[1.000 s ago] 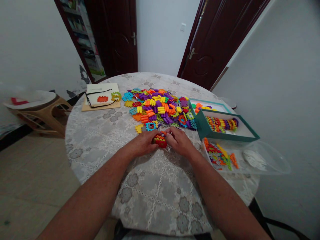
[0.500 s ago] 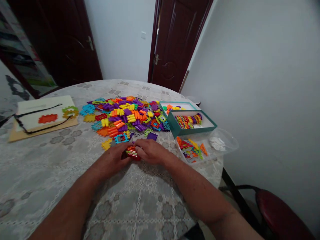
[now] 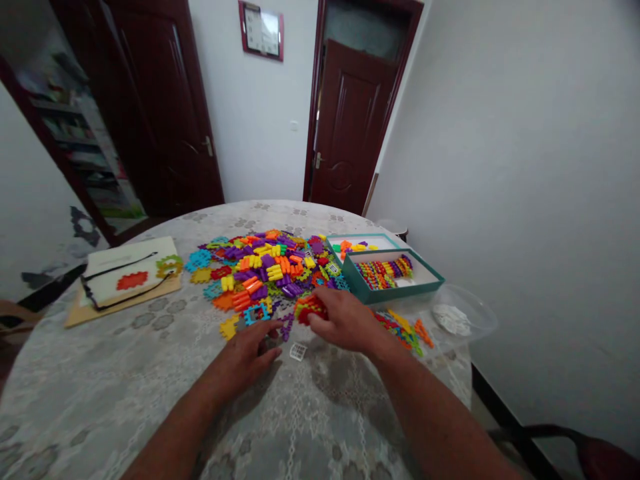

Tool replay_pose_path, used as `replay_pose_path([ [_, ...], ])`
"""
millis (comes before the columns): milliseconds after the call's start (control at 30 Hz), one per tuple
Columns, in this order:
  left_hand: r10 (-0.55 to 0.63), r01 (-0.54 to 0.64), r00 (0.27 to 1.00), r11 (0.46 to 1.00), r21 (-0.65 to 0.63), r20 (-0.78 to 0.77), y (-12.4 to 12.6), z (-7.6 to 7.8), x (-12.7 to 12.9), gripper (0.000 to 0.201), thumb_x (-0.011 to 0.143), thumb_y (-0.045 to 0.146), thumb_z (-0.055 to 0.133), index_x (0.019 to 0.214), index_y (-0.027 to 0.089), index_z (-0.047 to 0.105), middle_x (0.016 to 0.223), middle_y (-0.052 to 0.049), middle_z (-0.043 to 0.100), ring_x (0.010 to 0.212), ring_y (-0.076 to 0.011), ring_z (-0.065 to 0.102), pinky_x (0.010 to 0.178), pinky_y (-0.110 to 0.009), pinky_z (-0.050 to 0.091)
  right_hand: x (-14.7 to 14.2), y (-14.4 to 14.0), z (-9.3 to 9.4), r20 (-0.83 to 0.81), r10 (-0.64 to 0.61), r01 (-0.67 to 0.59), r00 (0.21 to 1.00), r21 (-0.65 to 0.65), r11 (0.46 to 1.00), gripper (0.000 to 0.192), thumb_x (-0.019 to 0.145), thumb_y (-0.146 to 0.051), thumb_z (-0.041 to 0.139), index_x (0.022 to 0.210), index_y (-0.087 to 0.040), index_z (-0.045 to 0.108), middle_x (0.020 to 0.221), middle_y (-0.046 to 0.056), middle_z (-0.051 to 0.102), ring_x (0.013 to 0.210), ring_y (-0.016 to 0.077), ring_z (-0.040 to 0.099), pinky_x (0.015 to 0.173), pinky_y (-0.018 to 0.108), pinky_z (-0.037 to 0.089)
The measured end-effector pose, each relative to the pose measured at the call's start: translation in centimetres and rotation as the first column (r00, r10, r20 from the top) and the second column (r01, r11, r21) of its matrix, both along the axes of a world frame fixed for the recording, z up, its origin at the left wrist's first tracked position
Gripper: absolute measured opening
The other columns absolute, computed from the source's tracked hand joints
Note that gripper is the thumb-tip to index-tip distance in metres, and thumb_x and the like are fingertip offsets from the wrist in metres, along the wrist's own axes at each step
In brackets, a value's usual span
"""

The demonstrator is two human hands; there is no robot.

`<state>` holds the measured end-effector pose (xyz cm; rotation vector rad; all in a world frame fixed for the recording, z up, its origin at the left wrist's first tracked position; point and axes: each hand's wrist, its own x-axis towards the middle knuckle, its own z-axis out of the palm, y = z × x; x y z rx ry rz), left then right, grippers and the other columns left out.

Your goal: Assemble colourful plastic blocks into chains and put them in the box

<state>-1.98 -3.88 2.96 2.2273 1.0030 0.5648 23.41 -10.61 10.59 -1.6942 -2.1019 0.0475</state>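
Note:
My right hand (image 3: 345, 320) is closed on a small stack of toothed plastic pieces (image 3: 310, 309), red, orange and yellow-green, held just above the tablecloth at the near side of the pile. To its left is my left hand (image 3: 250, 353), thumb and fingers apart, with a fingertip at a purple toothed piece (image 3: 287, 327); whether it touches cannot be made out. A small white piece with dark printed marks (image 3: 298, 351) lies between the hands. Beyond them spreads a heap of colourful plastic building pieces (image 3: 270, 267).
Right of the heap stands a green-rimmed box (image 3: 360, 290) holding rows of stacked pieces. A clear plastic tray (image 3: 473, 310) with loose pieces and white bits is beside it. At left, a board with paper (image 3: 115, 263) carries a black strap. A wall rises on the right.
My hands have moved apart. The right now holds the stack by itself, farther right, while the left has let go. The white printed piece now shows on the cloth. The view has tilted up.

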Motion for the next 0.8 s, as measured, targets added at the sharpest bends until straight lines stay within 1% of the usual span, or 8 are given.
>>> replay_pose_path([
  [67, 0.01, -0.01, 1.0, 1.0, 0.02, 0.004, -0.1, 0.1, 0.0, 0.043, 0.091, 0.039, 0.064, 0.13, 0.025, 0.072, 0.113, -0.01, 0.077, 0.09, -0.0262, 0.071, 0.088, -0.041, 0.057, 3.9, 0.2, 1.6, 0.062, -0.198, 0.193, 0.978, 0.082, 0.978, 0.017, 0.098, -0.037, 0.062, 0.106, -0.021, 0.063, 0.094, 0.008, 0.074, 0.082, 0.0229, 0.067, 0.072, 0.031, 0.044],
  [100, 0.016, -0.016, 1.0, 0.999, 0.033, 0.004, -0.2, 0.2, -0.1, 0.04, 0.092, 0.039, 0.063, 0.128, 0.025, 0.073, 0.111, -0.009, 0.077, 0.087, -0.0256, 0.071, 0.086, -0.041, 0.057, 6.3, 0.5, 2.2, 0.097, -0.329, 0.317, 0.94, 0.118, 0.941, 0.021, 0.099, -0.037, 0.06, 0.11, -0.019, 0.063, 0.099, 0.011, 0.075, 0.086, 0.0246, 0.069, 0.075, 0.032, 0.045],
  [167, 0.022, -0.022, 1.0, 0.998, 0.067, 0.005, -0.3, 0.5, -0.1, 0.035, 0.094, 0.04, 0.06, 0.122, 0.025, 0.074, 0.106, -0.008, 0.077, 0.083, -0.0247, 0.071, 0.083, -0.04, 0.057, 11.2, 1.5, 2.9, 0.174, -0.559, 0.541, 0.811, 0.144, 0.829, 0.028, 0.101, -0.037, 0.057, 0.118, -0.016, 0.064, 0.109, 0.018, 0.076, 0.097, 0.0281, 0.072, 0.081, 0.034, 0.048],
  [267, 0.066, -0.069, 0.998, 0.988, 0.139, 0.025, -0.3, 1.1, -0.1, 0.027, 0.096, 0.037, 0.055, 0.112, 0.026, 0.075, 0.1, -0.007, 0.078, 0.086, -0.0259, 0.072, 0.085, -0.04, 0.058, 17.7, 3.0, 2.7, 0.291, -0.7, 0.734, 0.653, -0.012, 0.679, 0.038, 0.102, -0.036, 0.055, 0.128, -0.01, 0.065, 0.12, 0.026, 0.074, 0.109, 0.0321, 0.073, 0.087, 0.037, 0.051],
  [333, 0.12, -0.129, 0.991, 0.976, 0.177, 0.058, -0.2, 1.3, -0.2, 0.025, 0.096, 0.036, 0.054, 0.106, 0.027, 0.075, 0.1, -0.007, 0.079, 0.091, -0.0273, 0.074, 0.088, -0.041, 0.058, 20.5, 3.7, 1.9, 0.331, -0.698, 0.764, 0.635, -0.13, 0.632, 0.04, 0.1, -0.031, 0.058, 0.13, -0.008, 0.068, 0.123, 0.028, 0.073, 0.113, 0.0333, 0.073, 0.089, 0.038, 0.052],
  [433, 0.203, -0.227, 0.971, 0.949, 0.218, 0.128, 0.1, 1.4, -0.4, 0.024, 0.096, 0.04, 0.056, 0.104, 0.029, 0.075, 0.102, -0.007, 0.08, 0.093, -0.0284, 0.075, 0.089, -0.042, 0.059, 22.5, 4.3, 0.5, 0.332, -0.668, 0.743, 0.666, -0.213, 0.634, 0.041, 0.093, -0.029, 0.068, 0.129, -0.01, 0.073, 0.125, 0.027, 0.074, 0.116, 0.0331, 0.074, 0.093, 0.038, 0.053],
  [567, 0.313, -0.362, 0.926, 0.893, 0.266, 0.211, 0.9, 0.8, -0.9, 0.029, 0.096, 0.045, 0.055, 0.102, 0.027, 0.076, 0.099, -0.006, 0.08, 0.087, -0.0263, 0.075, 0.086, -0.04, 0.061, 23.0, 5.0, -0.8, 0.325, -0.632, 0.71, 0.704, -0.277, 0.648, 0.041, 0.089, -0.025, 0.071, 0.126, -0.008, 0.076, 0.128, 0.027, 0.074, 0.118, 0.0325, 0.074, 0.096, 0.036, 0.054],
  [800, 0.384, -0.487, 0.868, 0.783, 0.387, 0.314, 2.7, -1.3, -1.9, 0.031, 0.095, 0.047, 0.056, 0.101, 0.023, 0.075, 0.094, -0.007, 0.078, 0.081, -0.0241, 0.074, 0.08, -0.039, 0.063, 23.0, 5.5, 0.0, 0.258, -0.619, 0.67, 0.742, -0.286, 0.685, 0.036, 0.08, -0.027, 0.075, 0.113, -0.012, 0.082, 0.111, 0.02, 0.08, 0.106, 0.0306, 0.077, 0.09, 0.034, 0.057],
])
